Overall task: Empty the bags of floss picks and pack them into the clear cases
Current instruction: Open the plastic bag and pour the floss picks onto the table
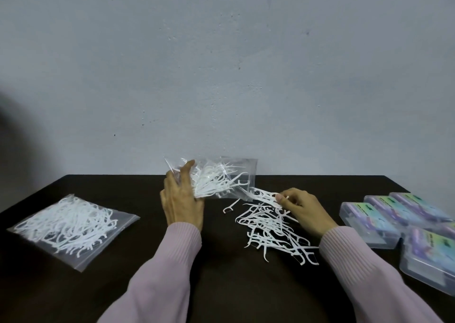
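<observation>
Emptying stage, one bag in hand. Loose floss picks (273,226) heaped just under the right hand (304,209), its fingertips pinching a few drawn from the mouth. Held bag (221,177) gripped by the left hand (182,197), tilted mouth-down toward the heap, likely to spill. Clear cases (384,221) right of the grip, closed; full bag (69,226) far left, untouched.

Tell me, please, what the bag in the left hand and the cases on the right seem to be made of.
Held bag: thin clear plastic film, probably; it creases and shows the picks inside. Cases: stiffer clear plastic, seemingly; box-shaped, with coloured labels visible.
</observation>
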The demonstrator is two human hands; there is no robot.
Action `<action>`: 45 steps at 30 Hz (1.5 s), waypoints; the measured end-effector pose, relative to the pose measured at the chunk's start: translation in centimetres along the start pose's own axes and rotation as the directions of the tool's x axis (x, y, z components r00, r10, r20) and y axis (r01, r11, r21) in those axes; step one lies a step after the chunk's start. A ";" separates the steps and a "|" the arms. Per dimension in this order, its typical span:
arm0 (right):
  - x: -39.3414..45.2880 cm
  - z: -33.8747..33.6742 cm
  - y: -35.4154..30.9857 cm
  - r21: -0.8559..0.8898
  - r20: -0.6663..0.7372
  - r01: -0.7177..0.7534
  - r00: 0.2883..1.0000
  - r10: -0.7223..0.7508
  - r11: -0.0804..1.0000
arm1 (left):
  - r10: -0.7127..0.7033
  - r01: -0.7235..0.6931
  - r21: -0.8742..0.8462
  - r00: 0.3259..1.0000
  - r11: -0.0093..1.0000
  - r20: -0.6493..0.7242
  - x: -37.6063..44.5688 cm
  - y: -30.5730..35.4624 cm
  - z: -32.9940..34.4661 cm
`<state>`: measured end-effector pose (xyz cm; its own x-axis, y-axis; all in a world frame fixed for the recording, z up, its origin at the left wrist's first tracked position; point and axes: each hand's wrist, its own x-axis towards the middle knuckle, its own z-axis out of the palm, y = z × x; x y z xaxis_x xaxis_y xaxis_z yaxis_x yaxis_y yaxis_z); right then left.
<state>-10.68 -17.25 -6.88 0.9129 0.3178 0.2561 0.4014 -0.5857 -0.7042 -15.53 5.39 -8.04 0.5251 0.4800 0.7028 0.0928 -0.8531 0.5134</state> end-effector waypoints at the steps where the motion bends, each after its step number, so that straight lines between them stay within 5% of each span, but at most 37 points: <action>1: 0.0 0.0 0.1 -0.041 0.026 -0.004 1.000 0.005 0.999 | 0.005 -0.005 -0.006 1.000 1.000 -0.012 0.0 -0.1 0.0; 9: -0.2 0.2 0.0 -0.107 0.078 0.038 0.997 -0.029 0.994 | 0.175 -0.176 -0.063 0.984 0.982 -0.026 0.0 0.0 0.4; 16: -0.5 0.0 -1.4 0.222 -0.063 0.237 0.971 -0.229 0.946 | 0.172 -0.163 -0.192 0.985 0.968 0.027 -0.3 0.8 0.0; 22: -0.8 0.4 -2.2 0.411 -0.038 0.245 0.967 -0.252 0.878 | 0.319 -0.303 -0.155 0.944 0.940 0.088 -0.7 0.7 0.4; 29: -1.0 0.9 -2.4 0.205 0.079 0.274 0.952 -0.295 0.939 | 0.370 -0.366 -0.073 0.927 0.928 0.057 -0.6 0.6 0.7; 38: -0.9 1.2 -2.2 0.261 0.177 0.204 0.951 -0.255 0.943 | 0.487 -0.488 -0.061 0.873 0.871 -0.036 -0.7 1.0 0.5; 45: -0.6 0.9 -2.1 0.206 0.007 0.238 0.970 -0.244 0.949 | 0.469 -0.469 -0.066 0.883 0.881 -0.014 -0.7 0.9 0.6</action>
<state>-12.12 -15.55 -6.19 0.7866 0.4565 0.4157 0.5829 -0.3270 -0.7438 -15.32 4.16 -8.36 0.4955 0.0265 0.8682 -0.2200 -0.9631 0.1550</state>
